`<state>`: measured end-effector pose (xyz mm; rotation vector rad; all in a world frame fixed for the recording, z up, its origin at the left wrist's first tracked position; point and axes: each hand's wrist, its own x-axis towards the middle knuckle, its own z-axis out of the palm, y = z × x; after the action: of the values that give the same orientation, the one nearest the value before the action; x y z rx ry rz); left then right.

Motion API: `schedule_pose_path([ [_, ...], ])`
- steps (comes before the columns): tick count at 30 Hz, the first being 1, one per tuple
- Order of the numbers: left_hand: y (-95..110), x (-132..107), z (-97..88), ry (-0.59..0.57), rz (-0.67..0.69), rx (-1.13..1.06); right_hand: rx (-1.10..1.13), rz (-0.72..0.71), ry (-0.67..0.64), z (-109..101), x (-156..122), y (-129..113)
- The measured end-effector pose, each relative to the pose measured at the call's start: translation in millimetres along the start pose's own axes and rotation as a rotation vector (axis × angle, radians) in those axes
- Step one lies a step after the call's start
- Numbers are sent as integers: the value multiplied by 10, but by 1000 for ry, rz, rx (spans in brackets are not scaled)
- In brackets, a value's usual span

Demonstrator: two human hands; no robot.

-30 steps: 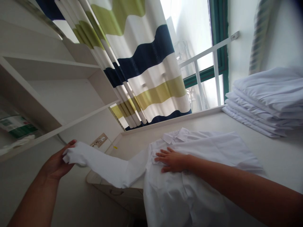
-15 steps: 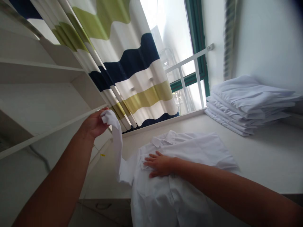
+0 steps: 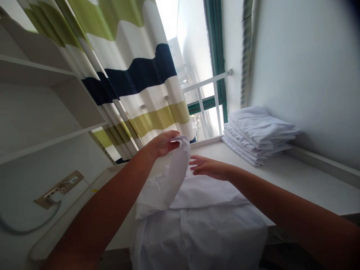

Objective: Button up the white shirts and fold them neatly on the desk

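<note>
A white button-up shirt (image 3: 202, 191) lies on the pale desktop, its lower part hanging over the front edge. My left hand (image 3: 168, 143) grips the cuff end of one sleeve (image 3: 177, 172) and holds it up above the shirt, so the sleeve slants across the body. Just to the right, my right hand (image 3: 206, 167) hovers near the raised sleeve with its fingers apart and nothing in them. The collar is mostly hidden behind the sleeve and hands.
A stack of folded white garments (image 3: 257, 135) sits at the back right by the wall. Behind the desk (image 3: 303, 180) hang a striped curtain (image 3: 140, 80) and a white window rail (image 3: 206, 83). On the left are shelves (image 3: 53, 135) and a wall socket (image 3: 59, 189) with plugs.
My left hand has carried the sleeve end rightward across the shirt. My right hand has lifted off the shirt front. The view has turned somewhat, bringing the socket into sight.
</note>
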<state>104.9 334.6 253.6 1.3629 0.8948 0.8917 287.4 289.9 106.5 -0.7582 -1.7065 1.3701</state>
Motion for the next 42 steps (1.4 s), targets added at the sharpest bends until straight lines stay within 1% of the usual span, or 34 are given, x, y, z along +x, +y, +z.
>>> schedule_pose_path([
  [2,-266,76,175,-61,-52,33,112,40,-35,-129,-320,-38],
  [4,-499,104,313,-122,-96,87,254,80,-23,-169,-559,-30],
  [5,-592,100,358,-148,-114,123,307,113,24,-177,-635,-4],
  [7,-718,49,381,-183,-140,220,323,207,178,-204,-699,91],
  [9,-776,-72,307,-191,-143,343,280,308,332,-281,-675,223],
  [11,-809,-285,143,-179,-131,467,235,385,441,-405,-604,360],
  [13,-881,-603,-86,-142,-102,617,191,437,522,-548,-522,475],
  [14,-950,-798,-217,-108,-77,708,166,458,562,-613,-482,521],
  [15,-1045,-1008,-353,-53,11,933,139,474,598,-670,-446,556],
  [16,-1165,-1228,-493,5,76,1119,111,485,630,-714,-414,583],
  [17,-1308,-1446,-632,54,118,1247,82,493,656,-744,-389,601],
  [18,-1465,-1654,-766,89,150,1345,54,499,677,-762,-371,611],
  [20,-1790,-2006,-1010,211,209,1498,8,502,691,-766,-361,608],
  [22,-2064,-2238,-1200,368,238,1581,-26,481,668,-748,-387,586],
  [24,-2237,-2348,-1323,504,237,1591,-68,433,632,-734,-443,561],
  [25,-2282,-2367,-1362,555,225,1575,-99,409,620,-734,-478,554],
  [27,-2307,-2361,-1398,626,172,1521,-192,385,628,-752,-552,552],
  [30,-2250,-2305,-1380,703,41,1401,-403,393,705,-792,-670,564],
  [32,-2193,-2262,-1349,719,-56,1329,-559,392,732,-790,-749,562],
  [34,-2138,-2218,-1329,714,-155,1279,-684,393,697,-745,-819,550],
  [37,-2075,-2155,-1331,705,-268,1242,-800,400,598,-625,-875,546],
  [39,-2052,-2128,-1337,704,-277,1231,-853,404,571,-558,-868,566],
  [42,-2021,-2119,-1316,747,-227,1250,-897,434,572,-529,-814,613],
])
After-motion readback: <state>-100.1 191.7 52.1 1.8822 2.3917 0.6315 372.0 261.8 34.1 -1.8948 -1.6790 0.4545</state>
